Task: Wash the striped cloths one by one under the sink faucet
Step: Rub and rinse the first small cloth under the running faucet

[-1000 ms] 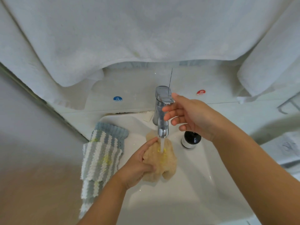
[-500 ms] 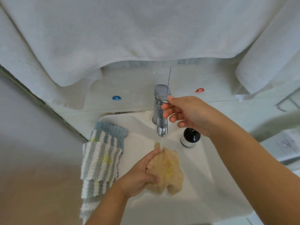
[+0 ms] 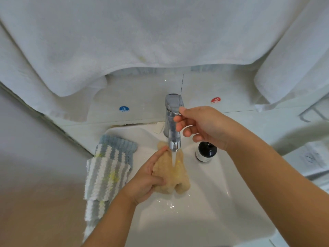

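Fingers (image 3: 156,180) around cloth (image 3: 170,177) in sink (image 3: 222,202)

Shiny metal faucet (image 3: 173,122), fluffy cloth (image 3: 170,173)

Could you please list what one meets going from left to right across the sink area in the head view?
Blue and white striped cloth on the sink's left rim → left hand holding the beige cloth under the running faucet → dark-capped bottle → right hand at the faucet lever.

striped cloth (image 3: 106,173) lower end cut off by frame bottom; dark bottle (image 3: 205,152) label unreadable; white towel (image 3: 142,36) cropped above.
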Demonstrator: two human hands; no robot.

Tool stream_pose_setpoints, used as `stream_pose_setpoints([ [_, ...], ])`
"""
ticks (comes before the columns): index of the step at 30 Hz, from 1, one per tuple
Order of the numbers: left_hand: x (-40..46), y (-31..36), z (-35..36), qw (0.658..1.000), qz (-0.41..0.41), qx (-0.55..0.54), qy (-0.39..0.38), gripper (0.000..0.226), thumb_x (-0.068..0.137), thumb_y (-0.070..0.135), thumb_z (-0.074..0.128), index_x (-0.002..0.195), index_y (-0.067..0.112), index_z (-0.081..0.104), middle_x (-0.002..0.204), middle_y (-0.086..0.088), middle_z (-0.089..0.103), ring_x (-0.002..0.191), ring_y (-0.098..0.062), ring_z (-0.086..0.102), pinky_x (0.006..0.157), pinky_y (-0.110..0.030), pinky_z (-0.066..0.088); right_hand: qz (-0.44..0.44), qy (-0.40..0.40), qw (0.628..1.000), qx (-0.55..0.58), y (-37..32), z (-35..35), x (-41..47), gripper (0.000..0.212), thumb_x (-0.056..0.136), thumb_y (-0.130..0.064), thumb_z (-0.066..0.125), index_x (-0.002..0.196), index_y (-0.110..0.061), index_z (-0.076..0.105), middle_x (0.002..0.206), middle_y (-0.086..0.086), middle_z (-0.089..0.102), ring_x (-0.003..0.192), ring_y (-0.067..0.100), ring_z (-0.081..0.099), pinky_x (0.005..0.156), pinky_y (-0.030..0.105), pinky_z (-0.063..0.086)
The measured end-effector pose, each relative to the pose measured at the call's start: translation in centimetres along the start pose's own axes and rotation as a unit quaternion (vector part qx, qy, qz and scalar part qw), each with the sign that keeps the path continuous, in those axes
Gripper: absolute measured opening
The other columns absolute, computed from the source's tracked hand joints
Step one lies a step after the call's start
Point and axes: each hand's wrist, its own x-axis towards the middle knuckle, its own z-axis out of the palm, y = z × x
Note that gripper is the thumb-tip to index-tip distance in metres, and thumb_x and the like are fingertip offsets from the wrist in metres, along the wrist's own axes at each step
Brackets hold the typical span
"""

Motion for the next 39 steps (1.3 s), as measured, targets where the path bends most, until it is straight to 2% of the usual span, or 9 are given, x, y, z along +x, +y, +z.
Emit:
stream_pose_setpoints([
  [9,0.2,0.4,0.2,0.998,0.021,-0.061,-0.001,0.092,0.067,-0.021,0.055,0.143,0.030,0.045,0.141,-0.007,0.054,0.126,-0.031,0.055,0.099,-0.055,0.048,-0.005,-0.016,0.995,-0.097,1.3,0.1,-0.3,0.036,0.103,-0.034,0.040,0.081,-0.015,0.060,0.064,-0.004,0.066,0.047,0.009,0.053,0.043,0.019,0.035],
  [13,1.1,-0.2,1.0,0.998,0.014,-0.068,-0.005,0.088,0.068,-0.020,0.055,0.141,0.028,0.049,0.139,-0.010,0.056,0.126,-0.034,0.054,0.103,-0.060,0.042,-0.046,-0.007,0.988,-0.151,1.8,-1.2,-0.8,0.039,0.100,-0.044,0.042,0.089,-0.015,0.065,0.068,-0.006,0.067,0.053,0.006,0.057,0.049,0.019,0.042],
  [18,2.9,-0.9,2.6,0.999,-0.015,-0.049,-0.007,0.083,0.067,-0.019,0.055,0.137,0.026,0.052,0.127,-0.014,0.064,0.121,-0.035,0.058,0.100,-0.056,0.046,-0.090,0.177,0.980,-0.028,2.6,-6.7,-0.7,0.039,0.100,-0.041,0.045,0.084,-0.012,0.066,0.062,-0.004,0.062,0.052,0.010,0.054,0.047,0.021,0.040],
  [22,5.0,-0.6,4.4,0.998,-0.021,-0.057,-0.015,0.088,0.068,-0.021,0.052,0.139,0.030,0.048,0.127,-0.004,0.066,0.121,-0.030,0.060,0.099,-0.052,0.048,-0.104,0.295,0.942,-0.120,6.0,-9.4,3.1,0.030,0.101,-0.030,0.042,0.084,-0.016,0.063,0.074,-0.004,0.066,0.073,0.015,0.059,0.068,0.029,0.045],
  [24,5.9,-0.4,5.3,0.996,-0.019,-0.080,-0.023,0.087,0.074,-0.028,0.046,0.138,0.030,0.050,0.127,-0.002,0.066,0.121,-0.029,0.060,0.095,-0.049,0.052,-0.089,0.281,0.941,-0.167,8.0,-9.4,5.4,0.024,0.100,-0.025,0.043,0.085,-0.020,0.061,0.080,-0.008,0.066,0.084,0.017,0.060,0.075,0.029,0.043],
  [28,7.1,-0.5,6.5,0.997,-0.005,-0.076,-0.014,0.090,0.073,-0.026,0.047,0.135,0.037,0.055,0.142,-0.002,0.053,0.124,-0.027,0.057,0.102,-0.055,0.046,-0.060,0.217,0.943,-0.245,10.5,-7.8,8.3,0.022,0.101,-0.027,0.042,0.094,-0.017,0.061,0.092,-0.008,0.065,0.083,0.016,0.059,0.069,0.022,0.043],
  [30,7.4,-0.9,6.7,0.997,0.004,-0.074,0.000,0.090,0.067,-0.022,0.050,0.134,0.039,0.056,0.144,-0.004,0.050,0.123,-0.027,0.058,0.105,-0.060,0.040,-0.063,0.214,0.942,-0.252,11.1,-7.1,8.9,0.025,0.101,-0.026,0.040,0.097,-0.010,0.060,0.097,0.002,0.067,0.081,0.019,0.059,0.074,0.029,0.047],
  [34,7.3,-2.0,6.7,0.994,0.006,-0.104,0.023,0.092,0.063,-0.022,0.049,0.131,0.039,0.059,0.144,-0.004,0.049,0.122,-0.026,0.059,0.103,-0.058,0.043,-0.043,0.239,0.939,-0.245,12.0,-7.2,9.5,0.022,0.098,-0.013,0.035,0.100,-0.019,0.056,0.100,0.001,0.066,0.068,0.015,0.055,0.070,0.032,0.048],
  [39,7.2,-2.4,7.0,0.994,0.002,-0.101,0.032,0.092,0.062,-0.020,0.050,0.132,0.039,0.057,0.143,-0.002,0.051,0.124,-0.026,0.057,0.102,-0.054,0.046,0.000,0.239,0.941,-0.241,12.7,-6.9,9.7,0.026,0.094,-0.009,0.034,0.098,-0.022,0.056,0.102,0.002,0.066,0.081,0.022,0.061,0.080,0.041,0.053],
])
